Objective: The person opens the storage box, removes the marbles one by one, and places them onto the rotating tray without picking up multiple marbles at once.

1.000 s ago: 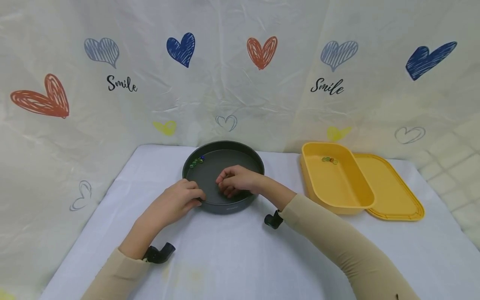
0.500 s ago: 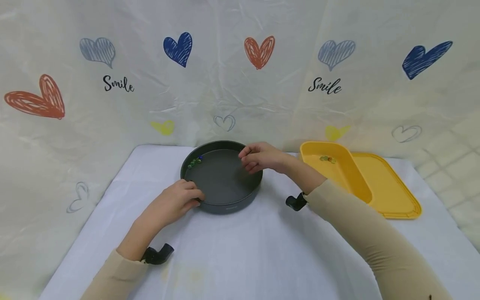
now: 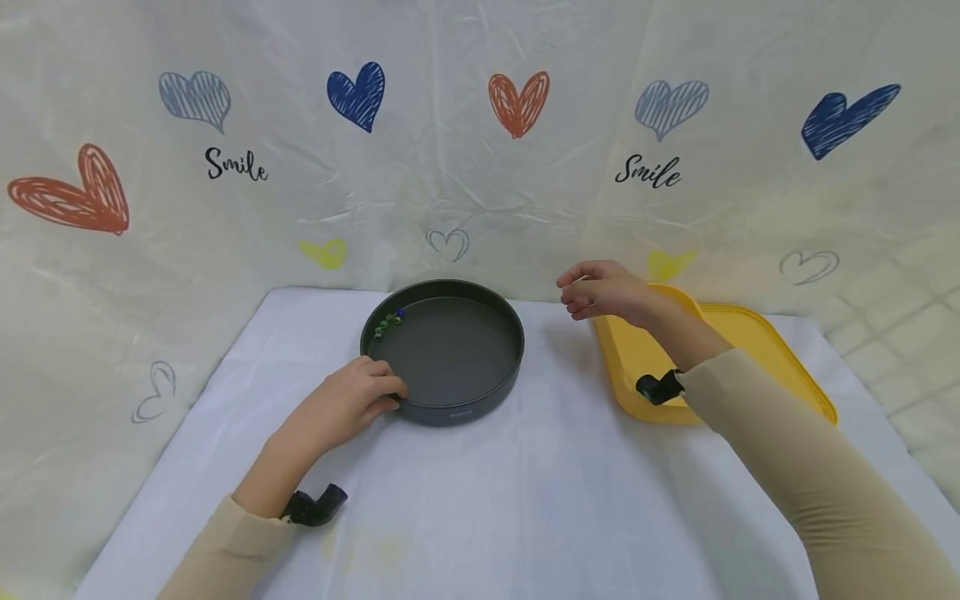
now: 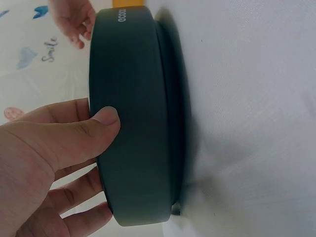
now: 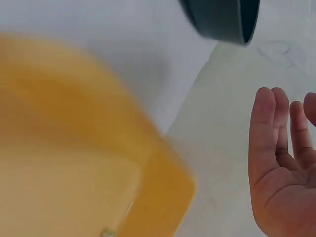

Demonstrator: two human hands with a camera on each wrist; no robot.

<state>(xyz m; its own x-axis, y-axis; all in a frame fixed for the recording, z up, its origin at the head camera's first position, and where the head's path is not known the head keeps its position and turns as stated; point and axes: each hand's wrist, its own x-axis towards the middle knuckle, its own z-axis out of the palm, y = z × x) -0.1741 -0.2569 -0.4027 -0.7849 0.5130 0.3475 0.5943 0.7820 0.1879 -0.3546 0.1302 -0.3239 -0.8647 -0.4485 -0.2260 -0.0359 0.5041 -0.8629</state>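
My left hand (image 3: pixel 358 402) pinches the near left rim of a round dark cake pan (image 3: pixel 459 354). In the left wrist view the thumb (image 4: pixel 106 123) presses the pan's outer wall while the other fingers reach over its rim. Several green and blue glass marbles (image 3: pixel 388 324) lie at the pan's left inside edge. My right hand (image 3: pixel 609 293) hangs in the air by the far left corner of a yellow plastic box (image 3: pixel 626 387). Its fingers are loosely bent, and no object shows among them in the right wrist view. One marble (image 5: pixel 107 232) is partly visible inside the box.
A yellow lid (image 3: pixel 780 350) lies under the box's right side. White cloth (image 3: pixel 465 517) covers the table, and a sheet printed with hearts (image 3: pixel 450 167) hangs behind it. Each wrist carries a black camera mount.
My right hand has risen out of the pan and travelled right to the yellow box, where its arm now covers the marbles. The left hand keeps its hold on the rim.
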